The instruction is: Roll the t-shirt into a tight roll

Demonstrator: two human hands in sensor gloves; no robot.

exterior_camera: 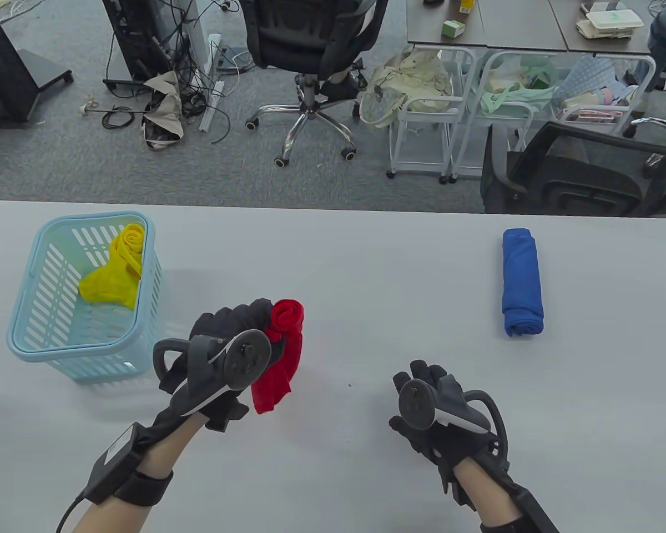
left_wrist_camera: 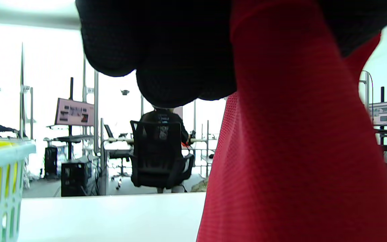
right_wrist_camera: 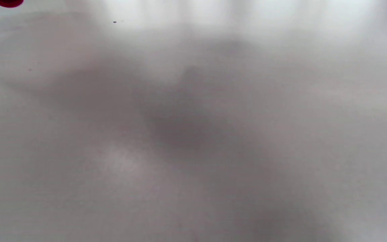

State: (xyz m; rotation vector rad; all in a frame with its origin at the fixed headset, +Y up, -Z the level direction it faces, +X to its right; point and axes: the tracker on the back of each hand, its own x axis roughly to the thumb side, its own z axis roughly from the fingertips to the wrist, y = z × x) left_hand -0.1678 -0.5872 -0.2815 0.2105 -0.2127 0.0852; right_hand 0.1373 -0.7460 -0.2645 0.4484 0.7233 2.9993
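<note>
Shirt, red: a roll, gripped by the left hand and lifted over the near left of the table, loose tail hanging down
Table: white, wide
Basket: pale blue, far left, holding a yellow shirt (bunched, one end rolled)
Blue shirt: rolled, lying far right
Left hand: fingers clamped round the red roll's top
Right hand: near right, low over the table, fingers loosely curled, holding nothing

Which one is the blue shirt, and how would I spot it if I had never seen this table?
Start at the white table and look to its right side, far from the light blue basket. The blue shirt lies there alone as a neat roll. Unlike the red shirt, no hand touches it.
</note>
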